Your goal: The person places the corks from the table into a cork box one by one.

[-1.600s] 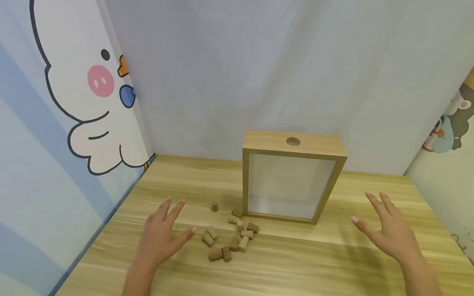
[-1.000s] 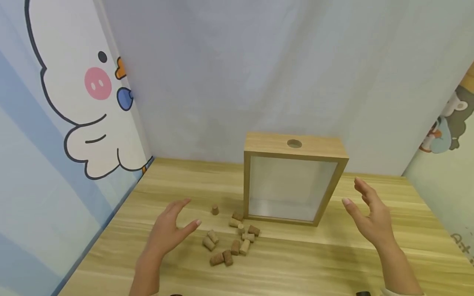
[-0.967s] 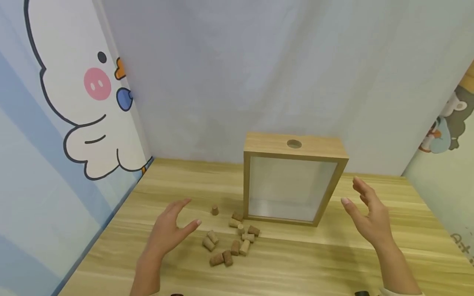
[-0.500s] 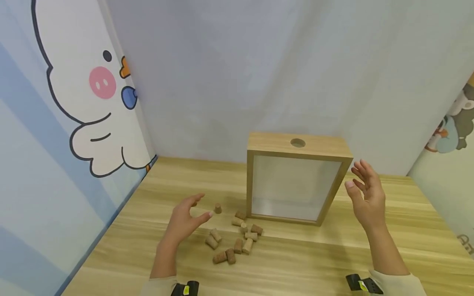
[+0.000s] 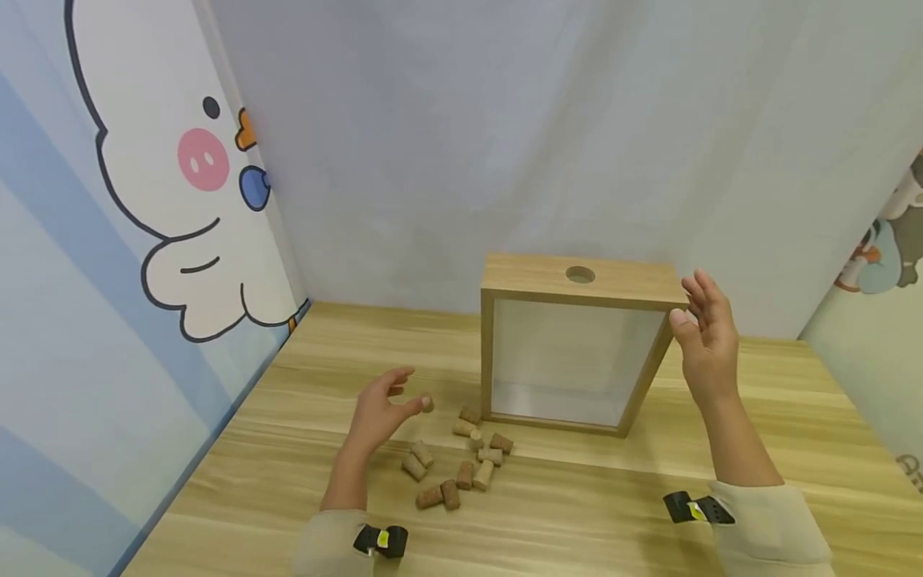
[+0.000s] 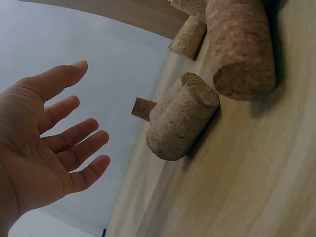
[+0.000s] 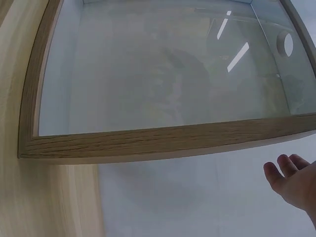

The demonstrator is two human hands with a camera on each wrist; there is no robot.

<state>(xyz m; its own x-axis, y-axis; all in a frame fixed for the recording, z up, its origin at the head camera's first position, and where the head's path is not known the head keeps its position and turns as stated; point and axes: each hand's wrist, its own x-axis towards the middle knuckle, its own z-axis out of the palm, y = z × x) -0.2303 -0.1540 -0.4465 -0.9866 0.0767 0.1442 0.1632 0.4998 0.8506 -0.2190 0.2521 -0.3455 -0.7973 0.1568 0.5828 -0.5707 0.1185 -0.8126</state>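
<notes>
A wooden box frame [image 5: 526, 276] with a clear front stands upright on the table, and a round hole [image 5: 580, 275] opens in its top. My right hand [image 5: 710, 344] is beside its upper right corner, fingers loosely bent. In the right wrist view, a narrow gap separates those fingertips [image 7: 272, 173] from the box's side. Left of the box, my left hand [image 5: 378, 417] hovers with nothing in it. In the head view its thumb tip overlaps a lone upright cork [image 5: 429, 402]; the left wrist view shows the fingers apart from the corks [image 6: 177, 118].
Several corks [image 5: 465, 475] lie scattered on the wood-grain table [image 5: 548, 513] in front of the box's left side. A pale curtain [image 5: 404, 160] hangs behind. To the left rises a printed cartoon cloth [image 5: 166, 264]. Black straps [image 5: 698, 509] circle both wrists.
My right hand has moved up and left to the box's upper right corner. My left hand has moved up and right toward the lone cork. The box and corks stay put.
</notes>
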